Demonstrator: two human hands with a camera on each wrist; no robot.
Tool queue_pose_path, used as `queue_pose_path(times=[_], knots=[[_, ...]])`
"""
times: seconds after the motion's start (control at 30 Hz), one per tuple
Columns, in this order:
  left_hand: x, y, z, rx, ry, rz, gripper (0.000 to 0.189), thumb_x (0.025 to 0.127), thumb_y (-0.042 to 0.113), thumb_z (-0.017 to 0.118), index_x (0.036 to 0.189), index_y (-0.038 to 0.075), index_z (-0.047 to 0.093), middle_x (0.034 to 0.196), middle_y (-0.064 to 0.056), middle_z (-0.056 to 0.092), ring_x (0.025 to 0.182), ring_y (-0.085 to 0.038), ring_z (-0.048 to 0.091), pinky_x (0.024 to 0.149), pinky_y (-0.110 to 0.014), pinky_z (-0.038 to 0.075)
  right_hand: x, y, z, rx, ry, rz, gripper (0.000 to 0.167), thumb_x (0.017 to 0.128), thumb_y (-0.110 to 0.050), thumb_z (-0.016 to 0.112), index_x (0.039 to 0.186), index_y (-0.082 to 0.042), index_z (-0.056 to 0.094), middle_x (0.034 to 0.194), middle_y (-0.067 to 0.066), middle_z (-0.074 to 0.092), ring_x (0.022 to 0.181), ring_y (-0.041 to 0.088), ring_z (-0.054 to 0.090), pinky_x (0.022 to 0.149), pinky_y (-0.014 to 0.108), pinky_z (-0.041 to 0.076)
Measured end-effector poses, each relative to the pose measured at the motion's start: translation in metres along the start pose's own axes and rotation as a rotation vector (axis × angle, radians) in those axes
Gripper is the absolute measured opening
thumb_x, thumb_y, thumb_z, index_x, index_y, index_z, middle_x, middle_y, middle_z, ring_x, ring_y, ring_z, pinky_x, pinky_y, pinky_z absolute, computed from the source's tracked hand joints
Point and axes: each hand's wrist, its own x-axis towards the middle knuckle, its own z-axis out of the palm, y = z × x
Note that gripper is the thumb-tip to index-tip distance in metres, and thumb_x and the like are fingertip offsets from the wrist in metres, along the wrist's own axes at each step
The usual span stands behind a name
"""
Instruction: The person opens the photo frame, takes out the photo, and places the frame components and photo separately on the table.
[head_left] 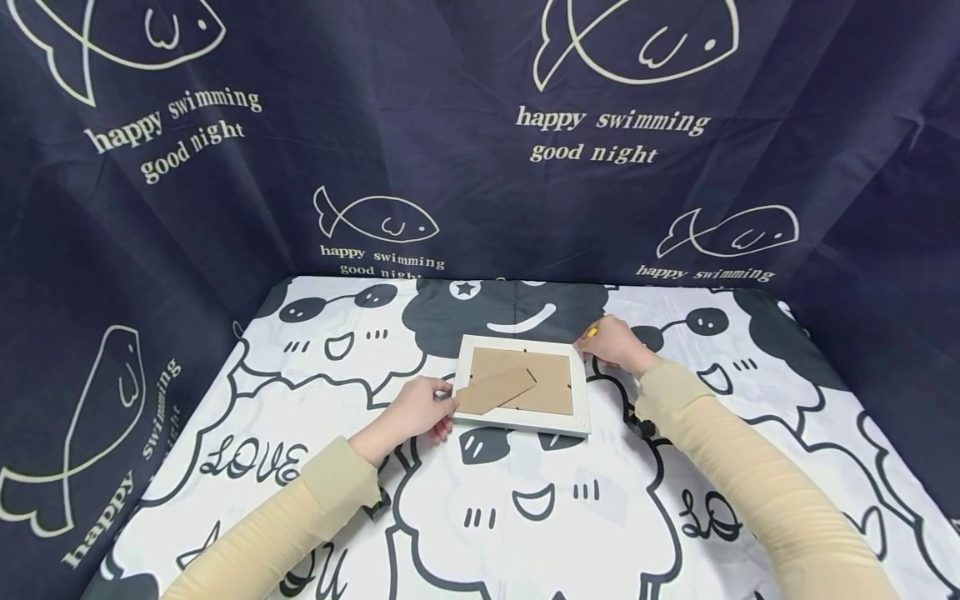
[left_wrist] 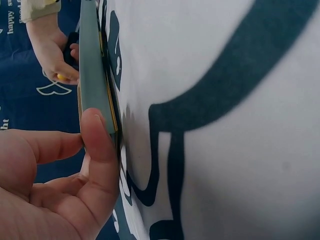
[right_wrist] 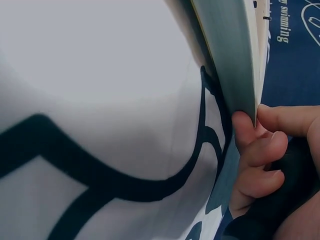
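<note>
A white picture frame (head_left: 581, 396) lies face down in the head view, its brown backing board (head_left: 553, 398) and slanting stand flap (head_left: 491, 392) uppermost. My left hand (head_left: 420, 407) pinches its near left corner between thumb and fingers; the left wrist view shows the frame's side edge (left_wrist: 92, 65) between them. At the far right corner, my right hand (head_left: 613, 342) grips the frame with thumb and forefinger, also visible in the right wrist view. A small yellow part (head_left: 592, 332) shows at that hand. Something dark (right_wrist: 297, 172) sits inside its palm, its kind unclear.
A white cloth (head_left: 300, 533) with black sheep drawings and lettering covers the table. Dark blue curtains (head_left: 480, 125) printed with fish and words hang behind and on both sides.
</note>
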Motion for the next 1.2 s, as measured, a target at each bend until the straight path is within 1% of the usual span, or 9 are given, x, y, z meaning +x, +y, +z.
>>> queue_pose_path(times=[0.13,0.33,0.6,0.7,0.93,1.03,1.13,1.2], knots=[[0.003,-0.001,0.0,0.03,0.012,0.009,0.04,0.092,0.012,0.058,0.126,-0.008,0.052,0.056,-0.005,0.063,0.043,-0.012,0.059,0.045,-0.026,0.052,-0.004,0.002,-0.001,0.014,-0.014,0.015,0.023,0.084,-0.017,0.064,0.093,0.003,0.068,0.057,0.002,0.062,0.04,0.009,0.05,0.041,0.023,0.04],[0.006,-0.002,-0.001,0.034,0.029,0.035,0.038,0.092,0.012,0.059,0.123,-0.009,0.055,0.055,-0.004,0.062,0.044,-0.012,0.059,0.045,-0.027,0.052,-0.011,0.002,-0.003,0.002,-0.016,0.023,0.021,0.084,-0.018,0.064,0.089,0.002,0.069,0.058,0.003,0.063,0.04,0.007,0.046,0.041,0.022,0.04],[0.012,-0.006,-0.005,-0.001,0.059,0.047,0.026,0.091,0.011,0.061,0.108,-0.008,0.063,0.055,-0.005,0.063,0.044,-0.014,0.06,0.045,-0.028,0.052,-0.018,0.009,-0.001,-0.005,-0.005,0.021,0.02,0.084,-0.019,0.065,0.086,0.0,0.071,0.06,0.004,0.066,0.04,0.006,0.047,0.041,0.022,0.041],[0.014,-0.006,-0.006,-0.009,0.063,0.046,0.024,0.091,0.01,0.061,0.105,-0.008,0.064,0.054,-0.005,0.062,0.044,-0.015,0.06,0.045,-0.028,0.053,-0.021,0.009,-0.001,-0.003,-0.009,0.013,0.02,0.084,-0.019,0.064,0.086,0.0,0.071,0.06,0.002,0.066,0.04,0.006,0.047,0.041,0.022,0.041],[0.016,-0.007,-0.007,0.018,0.079,0.047,0.021,0.091,0.012,0.061,0.1,-0.006,0.066,0.055,-0.004,0.062,0.044,-0.012,0.059,0.045,-0.027,0.052,-0.029,0.008,-0.004,-0.007,-0.019,0.022,0.02,0.085,-0.02,0.064,0.082,-0.002,0.071,0.058,0.0,0.064,0.04,0.007,0.047,0.041,0.023,0.041],[0.018,-0.007,-0.008,0.033,0.091,0.055,0.018,0.091,0.012,0.061,0.094,-0.004,0.068,0.055,-0.004,0.062,0.044,-0.012,0.059,0.045,-0.026,0.052,-0.032,0.009,-0.004,-0.007,-0.029,0.036,0.02,0.085,-0.021,0.064,0.083,-0.003,0.071,0.059,0.0,0.065,0.041,0.007,0.048,0.041,0.022,0.04],[0.02,-0.006,-0.009,0.03,0.102,0.058,0.017,0.091,0.012,0.061,0.086,-0.002,0.068,0.056,-0.005,0.062,0.045,-0.013,0.06,0.045,-0.026,0.052,-0.035,0.01,-0.004,0.001,-0.042,0.048,0.019,0.085,-0.02,0.064,0.086,-0.002,0.071,0.062,0.001,0.067,0.04,0.007,0.048,0.041,0.022,0.038],[0.022,-0.006,-0.009,0.023,0.11,0.053,0.018,0.091,0.013,0.061,0.083,-0.002,0.068,0.056,-0.006,0.063,0.045,-0.013,0.06,0.045,-0.027,0.052,-0.037,0.011,-0.004,0.005,-0.039,0.053,0.019,0.085,-0.02,0.064,0.085,-0.002,0.071,0.062,0.001,0.068,0.04,0.007,0.048,0.042,0.022,0.038]])
